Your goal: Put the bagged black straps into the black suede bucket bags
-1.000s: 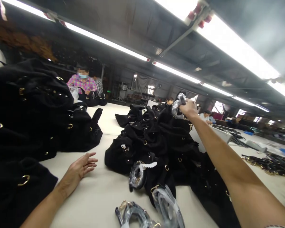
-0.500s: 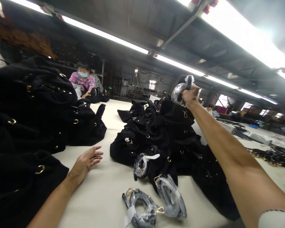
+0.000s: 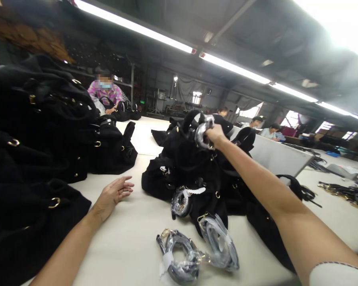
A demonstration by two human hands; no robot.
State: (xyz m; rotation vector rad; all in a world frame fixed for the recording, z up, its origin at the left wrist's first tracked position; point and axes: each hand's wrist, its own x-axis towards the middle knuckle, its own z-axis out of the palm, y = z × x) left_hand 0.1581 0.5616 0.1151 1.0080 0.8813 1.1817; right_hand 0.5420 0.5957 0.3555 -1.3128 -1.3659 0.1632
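My right hand [image 3: 215, 134] is closed on a plastic-wrapped coiled strap [image 3: 201, 136], arm stretched out over a heap of black fabric bags [image 3: 185, 167] with gold rings. Over the pale table my left hand [image 3: 117, 192] stays open, fingers stretched, with nothing in it. Against the front of the heap rests a small wrapped strap coil [image 3: 180, 203] with a white tag. Nearer to me, on the tabletop, are two more coiled straps in clear plastic, a left coil [image 3: 181, 260] and a right coil [image 3: 220, 244], with gold clasps.
A tall stack of black bags [image 3: 38, 131] fills the left side. A white panel [image 3: 277, 153] stands behind the heap, and dark straps with gold ends [image 3: 344, 194] lie at the far right. A masked co-worker [image 3: 106, 95] handles bags across the table; other people sit farther back.
My right hand has come down and left with the coiled strap, from above the heap's right side to its top middle. My left hand stays open in nearly the same place.
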